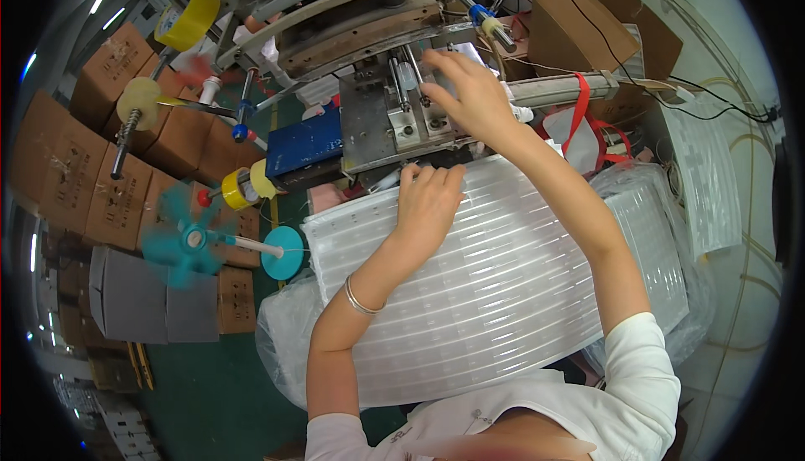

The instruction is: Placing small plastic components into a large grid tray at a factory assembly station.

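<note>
The left hand (429, 201) lies palm down on the far edge of the stack of clear plastic sheets (495, 285), fingers (436, 177) spread flat and pressing, gripping nothing. The stack rests on a clear plastic bag (285, 335) in front of the person, its long axis running left to right, its ribbed lines bowing across the view. The far edge of the stack sits right against the metal machine (377, 117) — the left hand's fingertips are just short of the machine's lower lip.

The right hand (470, 92) is beyond it, up on the machine's grey plate (369, 125), fingers loosely open and blurred; whether they pinch anything I cannot tell. So the left hand is the nearer one to the sheets, touching them, while the right hand is above and past the stack's far edge, near the two steel rods (401, 75).

Cardboard boxes (101, 151) are piled at the left, beside a teal pinwheel (180, 239) and a roll of yellow tape (186, 18).
</note>
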